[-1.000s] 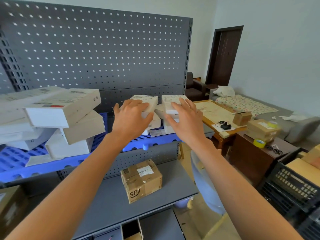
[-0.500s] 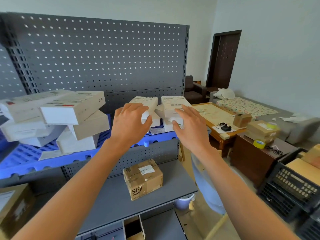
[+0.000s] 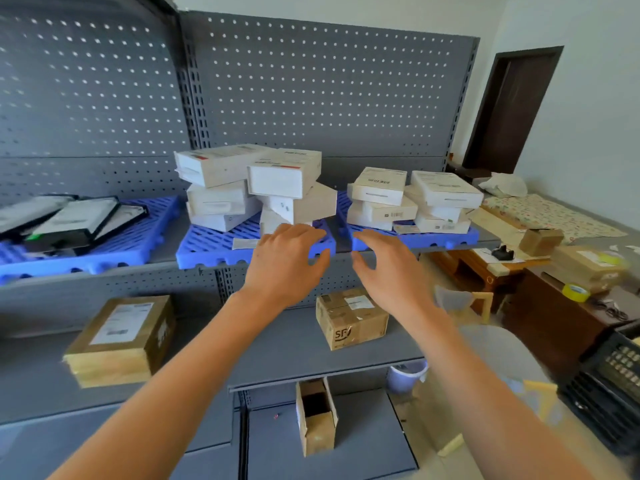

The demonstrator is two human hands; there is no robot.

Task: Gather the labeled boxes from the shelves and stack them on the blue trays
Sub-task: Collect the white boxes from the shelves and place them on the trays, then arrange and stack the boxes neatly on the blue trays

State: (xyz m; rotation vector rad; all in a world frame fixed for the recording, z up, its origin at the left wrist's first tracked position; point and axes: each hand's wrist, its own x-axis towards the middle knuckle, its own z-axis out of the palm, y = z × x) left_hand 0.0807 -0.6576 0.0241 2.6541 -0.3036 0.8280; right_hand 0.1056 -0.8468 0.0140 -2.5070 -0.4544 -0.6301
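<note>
Cardboard box [image 3: 351, 318] on grey shelf [image 3: 284, 344]; another [image 3: 121, 337] leftward

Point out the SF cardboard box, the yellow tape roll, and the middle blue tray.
SF cardboard box [image 3: 349, 318]: head view, front face.
Yellow tape roll [image 3: 575, 292]: head view, upper rim.
Middle blue tray [image 3: 214, 249]: head view, bare front part.

White labeled boxes [image 3: 377, 188] stacked crookedly, blue trays [image 3: 415, 239]
</note>
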